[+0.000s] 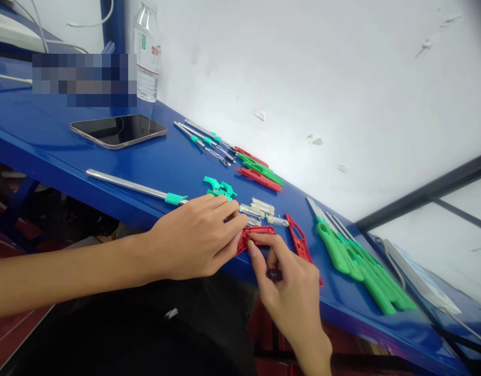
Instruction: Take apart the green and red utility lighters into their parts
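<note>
My left hand (203,237) is closed on a red plastic handle half (266,230) at the table's front edge. A metal rod (126,181) with a teal clip (175,198) runs leftward from under this hand; where it meets the handle half is hidden. My right hand (289,282) pinches at the inside of the same handle half with thumb and forefinger. What lies between those fingertips is too small to tell. Its curled fingers also hold a dark, rounded object (274,274), mostly hidden. Another red handle half (301,243) lies just beyond my right hand.
Behind my hands lie teal clips (220,187) and small clear parts (264,207). Farther back are wired rods (203,141) and red and green handle halves (259,169). Several green-handled rods (358,261) lie at right. A phone (118,130) and water bottle (147,57) stand left, near the wall.
</note>
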Demonstrator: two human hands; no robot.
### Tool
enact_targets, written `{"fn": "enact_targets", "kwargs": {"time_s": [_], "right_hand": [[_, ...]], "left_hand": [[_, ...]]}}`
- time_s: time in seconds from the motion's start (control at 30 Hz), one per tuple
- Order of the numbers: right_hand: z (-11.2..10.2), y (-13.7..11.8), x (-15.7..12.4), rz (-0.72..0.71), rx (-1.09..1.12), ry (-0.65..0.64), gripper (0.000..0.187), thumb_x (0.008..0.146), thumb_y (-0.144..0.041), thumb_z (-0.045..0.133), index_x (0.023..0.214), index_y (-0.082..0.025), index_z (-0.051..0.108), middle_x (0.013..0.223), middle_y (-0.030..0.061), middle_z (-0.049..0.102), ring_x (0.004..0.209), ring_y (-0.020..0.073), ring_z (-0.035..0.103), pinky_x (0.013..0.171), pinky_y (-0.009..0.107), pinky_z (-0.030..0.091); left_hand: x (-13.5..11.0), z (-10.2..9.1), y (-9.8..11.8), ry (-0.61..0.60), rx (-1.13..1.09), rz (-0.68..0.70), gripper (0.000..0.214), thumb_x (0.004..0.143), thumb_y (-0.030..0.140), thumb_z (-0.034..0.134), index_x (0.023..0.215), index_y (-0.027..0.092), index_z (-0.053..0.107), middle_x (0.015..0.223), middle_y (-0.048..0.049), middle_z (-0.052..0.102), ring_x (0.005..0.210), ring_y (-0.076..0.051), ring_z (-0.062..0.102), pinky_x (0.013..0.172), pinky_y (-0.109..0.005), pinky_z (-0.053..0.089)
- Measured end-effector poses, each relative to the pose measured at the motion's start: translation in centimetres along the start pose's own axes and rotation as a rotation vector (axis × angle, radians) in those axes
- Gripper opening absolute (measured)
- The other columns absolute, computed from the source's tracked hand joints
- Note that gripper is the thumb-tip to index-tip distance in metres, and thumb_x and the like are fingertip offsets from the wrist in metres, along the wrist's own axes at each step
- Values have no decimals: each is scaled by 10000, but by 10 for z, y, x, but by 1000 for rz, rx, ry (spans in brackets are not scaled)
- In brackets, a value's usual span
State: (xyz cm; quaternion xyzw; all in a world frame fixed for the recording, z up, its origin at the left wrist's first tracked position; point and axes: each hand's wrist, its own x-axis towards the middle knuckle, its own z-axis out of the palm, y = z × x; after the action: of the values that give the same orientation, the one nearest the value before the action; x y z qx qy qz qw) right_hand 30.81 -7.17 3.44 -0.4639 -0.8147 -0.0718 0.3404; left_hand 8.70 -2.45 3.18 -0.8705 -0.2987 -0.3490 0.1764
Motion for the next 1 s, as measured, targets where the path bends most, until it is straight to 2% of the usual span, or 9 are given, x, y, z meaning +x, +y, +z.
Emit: {"fn": "enact_targets", "kwargs": {"time_s": [0.47, 1.0], "right_hand": [[0, -2, 1, -1, -1, 15, 121, 1099, -286, 653, 1123, -231, 758, 617, -113, 480, 470, 78, 467, 536, 240, 340], [1, 0, 0, -16, -6, 17, 129, 1102, -290, 648, 1125, -231, 760, 611, -114, 482, 460, 76, 462, 519, 237, 334]], "left_hand": [[1, 0, -1, 25, 24, 28, 246, 1055, 170, 446, 906, 168, 642, 893, -77, 663, 780, -235, 607, 735, -383, 471], [0, -1, 0, -10, -103, -43, 216, 1043, 177, 470, 902, 176, 634, 892, -62, 632, 799, -222, 595, 727, -375, 483]]}}
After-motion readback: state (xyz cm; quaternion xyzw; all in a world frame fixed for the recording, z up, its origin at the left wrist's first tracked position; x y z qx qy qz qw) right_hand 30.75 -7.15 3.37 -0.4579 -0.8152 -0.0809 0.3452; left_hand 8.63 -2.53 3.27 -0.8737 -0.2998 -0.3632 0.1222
